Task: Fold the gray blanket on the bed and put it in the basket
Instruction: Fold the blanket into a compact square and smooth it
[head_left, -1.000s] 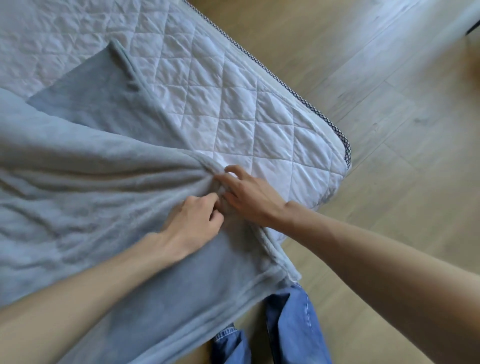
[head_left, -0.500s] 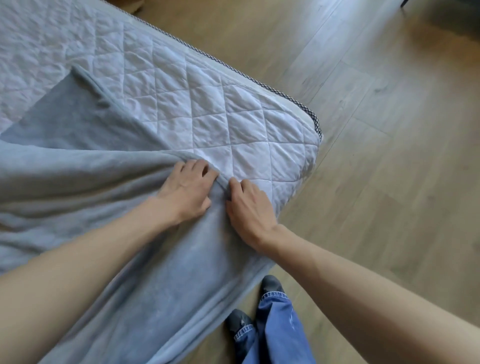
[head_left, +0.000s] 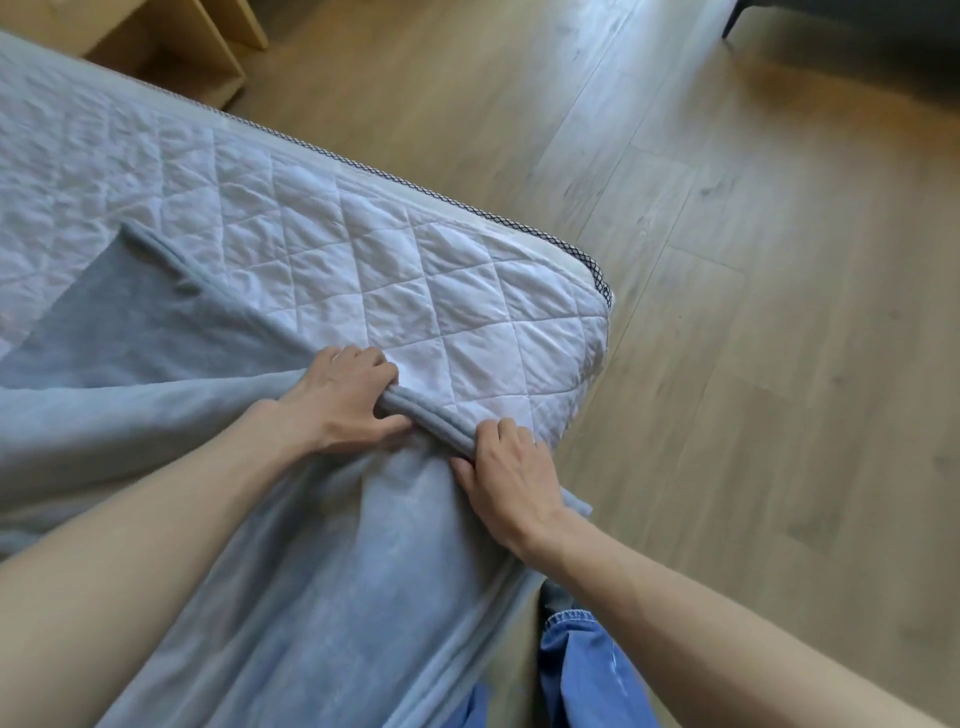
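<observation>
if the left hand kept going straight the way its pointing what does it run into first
The left hand, gripping the gray blanket by its rolled edge, points up and right. First in that line is the white quilted mattress cover; depth is unclear, so it might skim over it.

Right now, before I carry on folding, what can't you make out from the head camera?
Basket: nowhere in the head view.
Gray blanket: cut off by the left and bottom edges, so its full extent is unknown.
Left hand and right hand: fingertips curl round the blanket's edge, hidden under it.
Wooden furniture beyond the bed: cut off by the top edge.
</observation>
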